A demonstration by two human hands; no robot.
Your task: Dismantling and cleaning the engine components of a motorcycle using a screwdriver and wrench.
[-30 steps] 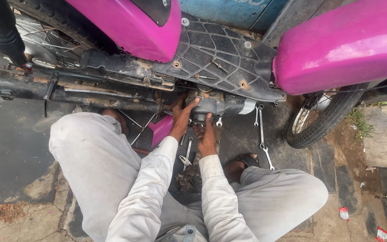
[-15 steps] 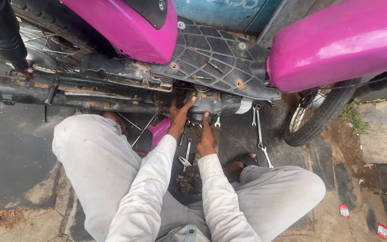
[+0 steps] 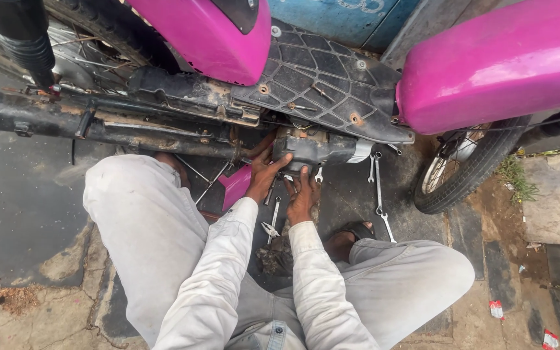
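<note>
Underneath, left hand (image 3: 264, 176) cups the engine block (image 3: 312, 148) (thumb on top); right hand (image 3: 301, 198) curls beneath it.

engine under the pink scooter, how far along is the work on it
Looks done: tools are out, with spanners and pliers lying on the ground. In hand: the left hand and right hand both press on the grey engine casing. Left: the casing still sits mounted under the footboard.

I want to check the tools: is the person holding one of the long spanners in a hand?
No, both spanners lie on the ground right of the engine, while the left hand and right hand touch the engine.
</note>
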